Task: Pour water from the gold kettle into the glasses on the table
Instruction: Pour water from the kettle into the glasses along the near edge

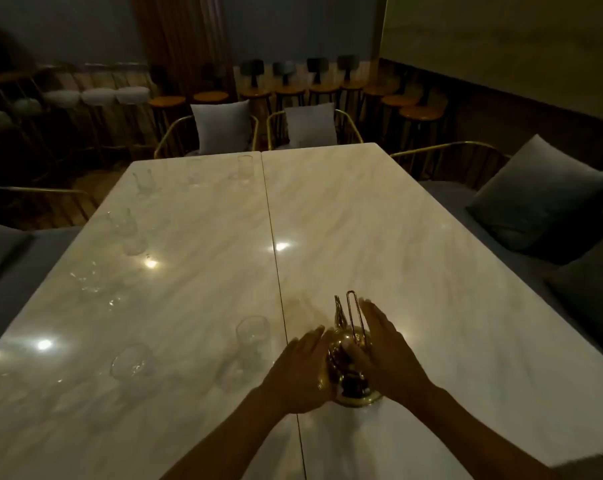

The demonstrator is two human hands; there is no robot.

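Near the table's [379, 216] front edge, just right of the seam between its two marble tops, stands the gold kettle [350, 362], upright, its thin handle loop raised. The left hand [298, 372] lies against the kettle's left flank, fingers stretched forward and together; the right hand [385, 351] presses flat on the right side, fingers also extended. Both palms are open, cupping the body between them rather than gripping the handle. Just left of the seam stands a clear glass [252, 332], with more glasses [133, 362] strung along the left edge and far end. The right half lies bare. Cushioned chairs [535, 188] border the sides.
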